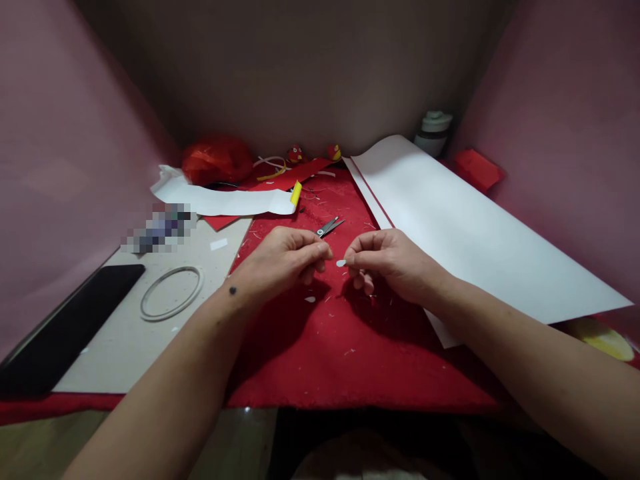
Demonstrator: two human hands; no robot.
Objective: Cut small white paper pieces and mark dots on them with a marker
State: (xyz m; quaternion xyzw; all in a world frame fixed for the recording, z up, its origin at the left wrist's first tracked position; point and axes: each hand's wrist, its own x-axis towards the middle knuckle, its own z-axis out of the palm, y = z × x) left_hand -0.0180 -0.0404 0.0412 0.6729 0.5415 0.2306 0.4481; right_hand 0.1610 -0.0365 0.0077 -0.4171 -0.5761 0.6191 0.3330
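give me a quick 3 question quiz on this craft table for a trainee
1. True or false: the scissors lie on the red cloth.
2. The ring lies on: A the grey board, B a plate, C a book.
3. Fill in: the small white paper piece is pinched by the ___ hand.

Key
1. True.
2. A.
3. Right: the right hand pinches it at the fingertips.
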